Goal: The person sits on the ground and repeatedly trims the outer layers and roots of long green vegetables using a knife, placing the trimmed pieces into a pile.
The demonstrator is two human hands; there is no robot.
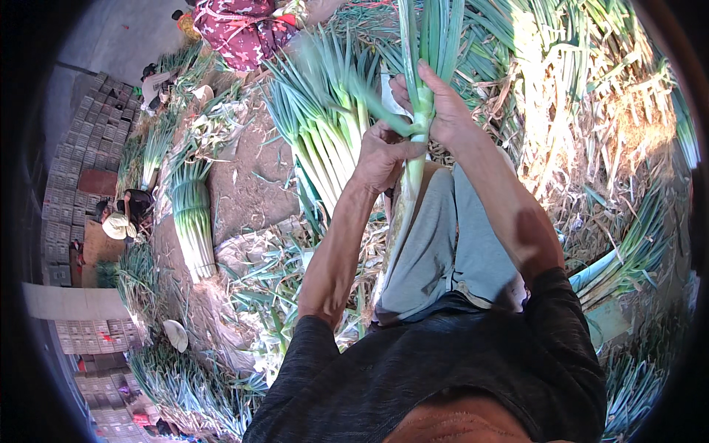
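A long green onion stalk (411,180) runs up in front of me, its white lower part lying across my grey-trousered lap. My right hand (446,108) is wrapped around it where the leaves begin to fan out. Just lower, my left hand (385,155) has its thumb across the pale shaft. A blurred green leaf (379,102) sticks out sideways from the stalk above my left hand. Beyond my left forearm lies a pile of trimmed green onions (332,127), white ends toward me. The fingers behind the stalk are partly hidden.
Untrimmed onions with dry roots (581,94) are heaped at right. A tied onion bundle (191,221) lies at left. Peeled leaves (271,282) litter the ground. A maroon patterned bag (238,30) sits at the top. Stacked crates (83,149) and people, one in a pale hat (117,226), are farther left.
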